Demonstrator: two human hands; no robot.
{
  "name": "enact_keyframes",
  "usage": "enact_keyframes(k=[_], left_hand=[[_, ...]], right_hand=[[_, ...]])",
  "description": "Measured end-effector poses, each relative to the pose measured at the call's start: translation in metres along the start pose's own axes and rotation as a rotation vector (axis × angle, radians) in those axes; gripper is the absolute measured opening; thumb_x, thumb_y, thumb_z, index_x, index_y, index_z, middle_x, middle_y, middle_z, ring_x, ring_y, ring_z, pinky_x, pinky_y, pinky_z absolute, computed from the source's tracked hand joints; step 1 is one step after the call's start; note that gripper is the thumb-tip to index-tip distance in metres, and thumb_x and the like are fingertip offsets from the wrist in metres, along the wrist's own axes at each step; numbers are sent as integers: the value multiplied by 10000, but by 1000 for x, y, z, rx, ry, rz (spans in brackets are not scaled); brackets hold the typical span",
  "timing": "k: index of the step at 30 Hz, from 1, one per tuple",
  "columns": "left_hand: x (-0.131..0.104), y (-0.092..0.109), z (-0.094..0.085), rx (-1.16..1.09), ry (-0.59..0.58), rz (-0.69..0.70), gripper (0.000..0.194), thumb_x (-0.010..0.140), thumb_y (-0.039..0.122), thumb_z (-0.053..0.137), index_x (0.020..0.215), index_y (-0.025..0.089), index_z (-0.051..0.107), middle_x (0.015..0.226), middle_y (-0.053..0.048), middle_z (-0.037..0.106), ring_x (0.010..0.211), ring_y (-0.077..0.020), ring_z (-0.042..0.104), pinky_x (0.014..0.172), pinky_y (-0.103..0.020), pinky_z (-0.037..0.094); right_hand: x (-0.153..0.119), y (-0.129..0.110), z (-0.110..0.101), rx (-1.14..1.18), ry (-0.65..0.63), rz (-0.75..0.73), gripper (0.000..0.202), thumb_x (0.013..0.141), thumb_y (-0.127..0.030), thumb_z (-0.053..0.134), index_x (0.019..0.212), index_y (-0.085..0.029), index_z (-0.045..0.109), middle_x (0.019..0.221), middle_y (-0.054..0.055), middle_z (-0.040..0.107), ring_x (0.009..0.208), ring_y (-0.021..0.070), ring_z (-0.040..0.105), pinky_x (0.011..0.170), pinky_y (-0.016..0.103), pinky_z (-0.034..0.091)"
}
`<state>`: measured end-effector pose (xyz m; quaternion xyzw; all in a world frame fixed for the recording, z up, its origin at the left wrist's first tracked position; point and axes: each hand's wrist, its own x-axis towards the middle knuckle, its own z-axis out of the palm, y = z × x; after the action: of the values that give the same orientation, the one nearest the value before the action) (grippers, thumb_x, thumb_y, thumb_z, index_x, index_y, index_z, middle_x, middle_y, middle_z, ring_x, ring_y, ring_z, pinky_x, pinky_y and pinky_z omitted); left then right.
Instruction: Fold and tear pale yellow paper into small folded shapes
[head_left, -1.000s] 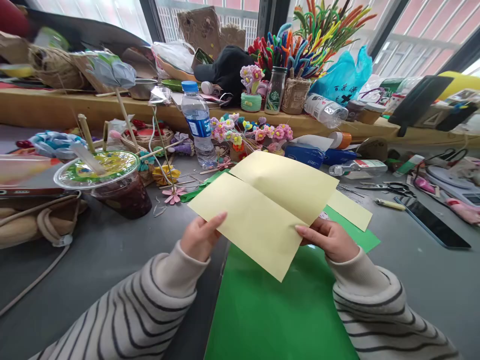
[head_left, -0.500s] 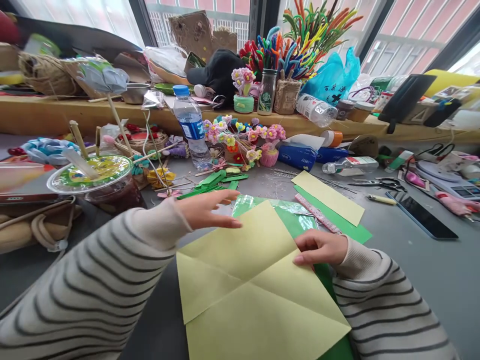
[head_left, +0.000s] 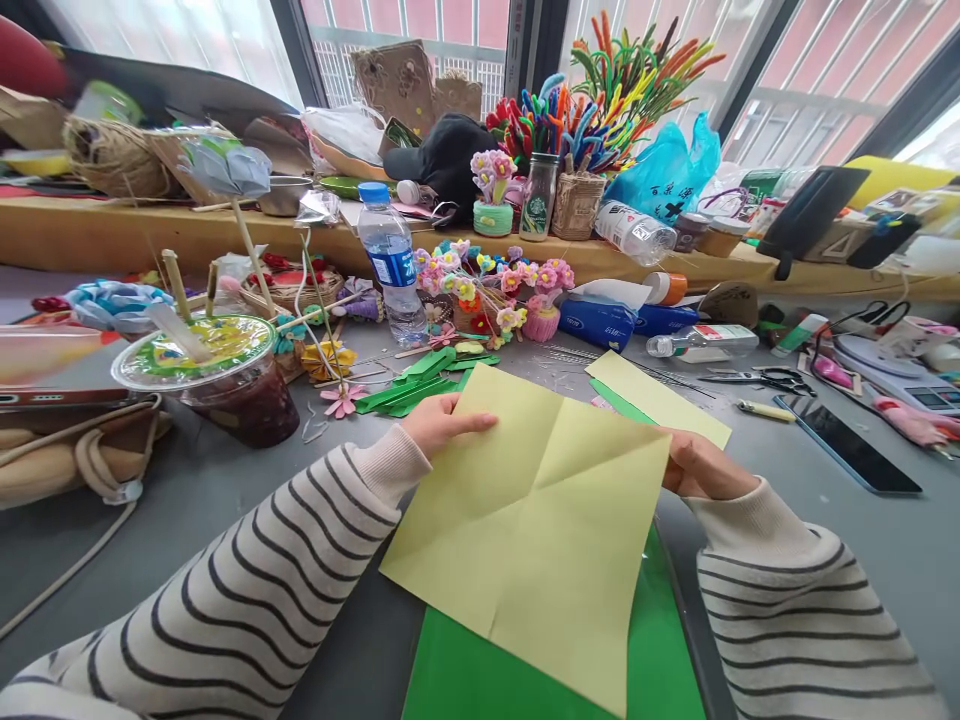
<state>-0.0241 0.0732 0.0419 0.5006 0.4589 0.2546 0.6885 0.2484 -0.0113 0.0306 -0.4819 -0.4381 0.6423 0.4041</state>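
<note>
A square sheet of pale yellow paper (head_left: 525,520), creased with crossing fold lines, is held up at a tilt between my two hands. My left hand (head_left: 442,425) grips its upper left edge, thumb on the near face and the other fingers hidden behind. At the upper right corner my right hand (head_left: 701,465) pinches the paper, its fingertips partly hidden. Beneath the sheet lies green paper (head_left: 457,665), mostly covered. A narrow yellow strip (head_left: 667,395) rests on another green piece beyond my right hand.
To the left stands a lidded cup of dark drink (head_left: 240,400). A water bottle (head_left: 390,270), green paper scraps (head_left: 412,385) and crafted flowers (head_left: 491,285) are behind the sheet. Scissors (head_left: 772,380), a utility knife (head_left: 765,411) and a phone (head_left: 847,445) lie at right.
The yellow sheet has been lifted off the green paper and turned. My left hand has come down onto its edge, and my right hand has moved right and up with a corner.
</note>
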Motion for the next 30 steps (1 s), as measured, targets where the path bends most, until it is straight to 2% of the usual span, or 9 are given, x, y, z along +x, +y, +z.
enact_keyframes(k=[3,6,9,15,17,20,22,25,30], left_hand=[[-4,-9,1,-60,-4,-17,319,513,279,704,767,138,573,686,-21,638,566,-135,591,561,-249,462],[-8,-12,0,-10,-107,-81,336,508,264,708,789,134,579,738,-36,642,612,-149,598,584,-258,465],[-8,-9,-4,55,-148,-91,347,517,291,698,814,149,587,779,-31,638,676,-157,598,602,-252,462],[1,-8,-4,312,-118,-15,307,501,351,690,699,122,643,646,-23,631,621,-145,587,570,-213,443],[2,-11,-2,253,-82,-24,365,475,325,710,776,132,635,637,-21,638,620,-157,596,576,-229,450],[0,-17,0,15,-88,-119,467,461,294,724,892,164,595,695,-26,656,640,-174,611,590,-269,473],[-4,-20,1,-26,-92,-163,389,462,305,720,802,141,624,695,-42,660,625,-174,612,590,-270,481],[-11,-23,3,77,-46,-148,303,449,318,720,658,110,650,623,-47,656,557,-156,599,552,-242,480],[-12,-29,3,66,72,-75,295,433,318,723,638,118,653,590,-23,653,517,-138,583,495,-218,468]], right_hand=[[1,2,8,-16,200,6,376,520,-453,661,805,-210,625,752,34,652,728,186,601,650,268,460],[4,1,20,-109,319,54,224,534,-362,676,669,-190,632,602,4,622,529,121,567,493,213,432],[5,0,29,-143,310,59,206,523,-341,677,610,-161,629,551,6,602,475,104,535,445,204,402],[5,2,34,-174,273,39,208,523,-336,671,601,-147,633,538,14,596,466,102,520,432,209,381],[5,2,34,-193,301,24,208,524,-337,670,605,-149,633,544,16,597,474,105,521,439,212,381],[6,3,33,-206,337,10,208,522,-339,672,605,-152,632,550,16,601,479,106,522,449,217,383],[7,3,34,-209,351,1,204,522,-340,673,600,-156,632,549,14,601,477,106,520,450,217,383],[9,5,33,-197,363,-14,193,524,-335,675,592,-160,631,545,8,598,480,104,521,452,212,386],[15,11,29,33,405,28,296,480,-334,707,726,-190,624,590,3,626,524,133,573,472,223,430]])
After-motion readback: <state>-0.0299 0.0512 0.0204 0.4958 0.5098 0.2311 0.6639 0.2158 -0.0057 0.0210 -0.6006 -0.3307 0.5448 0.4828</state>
